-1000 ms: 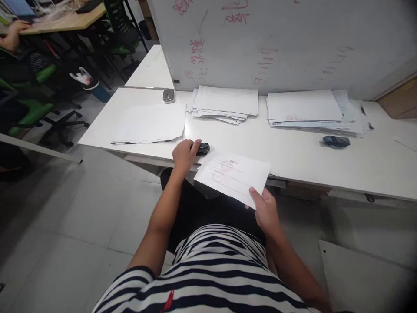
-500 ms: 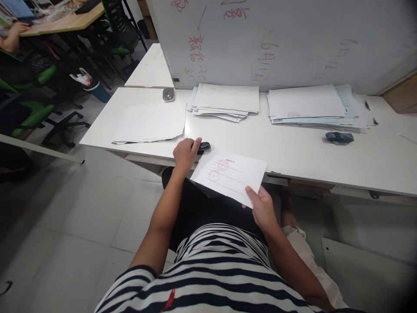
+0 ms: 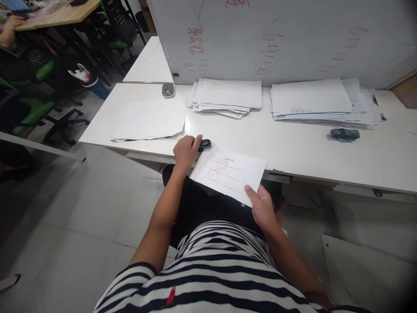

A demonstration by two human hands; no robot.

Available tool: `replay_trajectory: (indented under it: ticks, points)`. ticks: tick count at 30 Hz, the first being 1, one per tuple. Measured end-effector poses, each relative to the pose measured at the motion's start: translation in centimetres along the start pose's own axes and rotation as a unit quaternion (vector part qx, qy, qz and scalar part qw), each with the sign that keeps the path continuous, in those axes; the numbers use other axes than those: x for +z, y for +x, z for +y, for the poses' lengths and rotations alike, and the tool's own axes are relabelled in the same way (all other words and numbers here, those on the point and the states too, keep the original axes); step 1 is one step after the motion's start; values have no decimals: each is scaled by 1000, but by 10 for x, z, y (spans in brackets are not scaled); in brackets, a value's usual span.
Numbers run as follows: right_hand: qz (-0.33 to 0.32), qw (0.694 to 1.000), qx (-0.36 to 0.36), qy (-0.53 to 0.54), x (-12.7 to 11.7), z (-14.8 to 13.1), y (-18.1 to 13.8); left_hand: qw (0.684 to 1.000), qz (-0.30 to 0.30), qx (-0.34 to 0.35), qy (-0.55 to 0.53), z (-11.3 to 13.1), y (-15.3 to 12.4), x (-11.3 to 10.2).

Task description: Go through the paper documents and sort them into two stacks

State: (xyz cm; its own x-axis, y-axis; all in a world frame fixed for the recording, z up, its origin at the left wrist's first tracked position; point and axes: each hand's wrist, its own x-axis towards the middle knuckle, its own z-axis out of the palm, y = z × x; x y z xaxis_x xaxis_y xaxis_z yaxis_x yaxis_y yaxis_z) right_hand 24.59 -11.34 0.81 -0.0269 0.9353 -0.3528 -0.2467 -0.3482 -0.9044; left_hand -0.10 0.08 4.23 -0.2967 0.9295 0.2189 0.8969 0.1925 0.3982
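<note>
My left hand (image 3: 186, 152) is closed round a black stapler (image 3: 205, 143) at the front edge of the white desk; only the stapler's rounded end shows past my thumb. Between thumb and fingers, my right hand (image 3: 263, 208) grips the near right corner of a printed paper sheet (image 3: 233, 176) with two red round stamps. The sheet slants over the desk edge above my lap. Its upper left corner lies close by the stapler; whether it sits inside the jaws I cannot tell.
Two paper stacks, a left stack (image 3: 228, 93) and a right stack (image 3: 311, 98), lie before a whiteboard (image 3: 228, 48). More sheets (image 3: 150, 119), a small grey device (image 3: 168, 90) and a dark crumpled item (image 3: 344, 134) rest on the desk (image 3: 302, 152). A person's hand (image 3: 14, 21) shows at another table.
The view has shifted slightly, and a person's pale-clothed leg at lower right has mostly gone from sight. Both my hands keep their hold on the stapler and the sheet.
</note>
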Motion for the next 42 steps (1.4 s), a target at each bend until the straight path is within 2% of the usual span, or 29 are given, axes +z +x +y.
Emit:
replay_trajectory:
  ticks: [9, 15, 22, 25, 28, 31, 35, 38, 42]
  points:
    - [3, 1000, 8, -5, 0, 0, 0, 999, -22, -28, 17, 7, 1, 1]
    - [-5, 1000, 4, -17, 1, 0, -3, 997, 0, 14, 82, 14, -2, 4]
    - [-8, 999, 4, -32, 2, 3, -4, 999, -1, -29, 17, 7, -1, 1]
    - [22, 998, -17, -54, -4, 7, 2, 999, 8, -44, 5, 6, -1, 2]
    - [89, 990, -62, -86, -20, 6, 11, 999, 9, -49, -7, 7, -1, 2]
    - [160, 973, -121, -115, -45, -7, 20, 999, 10, -35, -7, 6, -1, 1]
    - [218, 944, -206, -137, -72, -32, 26, 1000, 16, -20, 15, 5, -1, 4]
    - [239, 927, -230, -173, -80, -44, 30, 999, 16, -20, 23, 5, 0, 5]
    - [224, 929, -220, -196, -79, -43, 36, 999, 10, -18, 29, 5, 1, 5]
